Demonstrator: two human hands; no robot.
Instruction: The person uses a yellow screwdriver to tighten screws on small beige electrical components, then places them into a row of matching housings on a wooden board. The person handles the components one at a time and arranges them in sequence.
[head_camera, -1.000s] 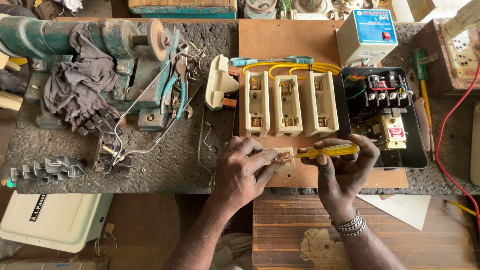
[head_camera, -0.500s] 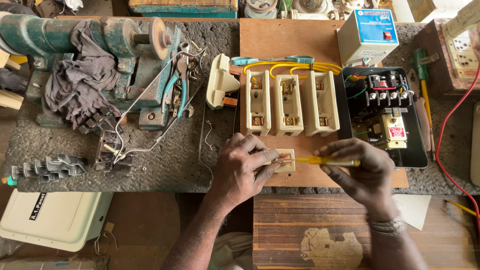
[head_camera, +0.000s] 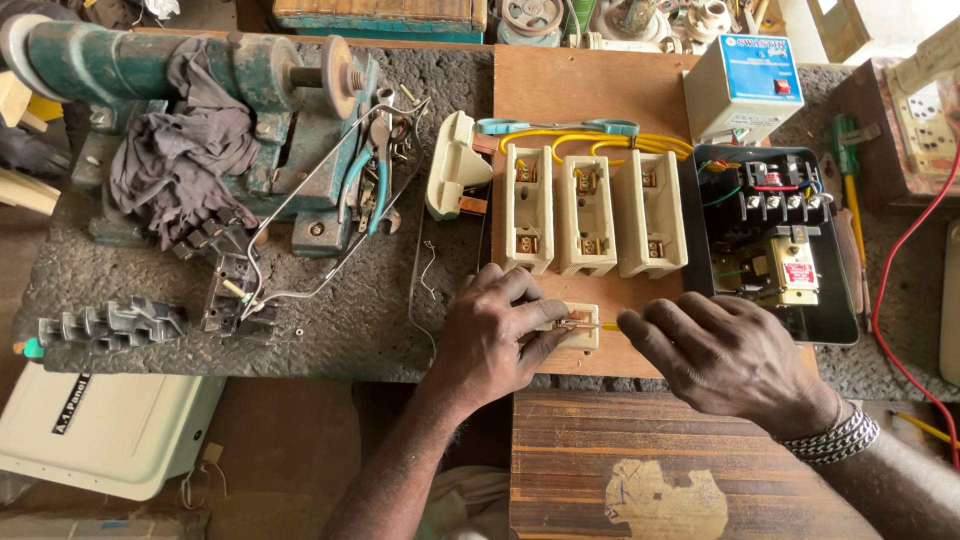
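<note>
At the near edge of the wooden board (head_camera: 590, 95), the left hand (head_camera: 490, 335) lies palm down with its fingers curled over a small cream fuse piece (head_camera: 580, 325), pinning it to the board. A thin metal shaft (head_camera: 592, 324) with a yellow end lies across that piece, running toward three o'clock into the right hand (head_camera: 725, 355). The right hand is closed over the rest of the tool, so its handle is hidden; whether the fingers pinch it tightly I cannot tell.

Toward twelve o'clock from the hands stand three cream fuse carriers (head_camera: 590, 210) in a row, joined along their tops by yellow wires (head_camera: 600, 140). At about one o'clock sits an open black switch box (head_camera: 775, 240) holding a small red-and-white rectangular label low on its inner part. Beyond it, a pale blue-white box (head_camera: 740, 90) carries a blue label across its top face and a little red square at its right.

At nine to ten o'clock, a green bench grinder (head_camera: 190, 80) rests on the rough dark mat with a grey rag (head_camera: 175, 165) draped over it. At eight o'clock, below the bench, lies a white rectangular case (head_camera: 100, 430) with a narrow black strip label running slantwise along its upper left corner.
</note>
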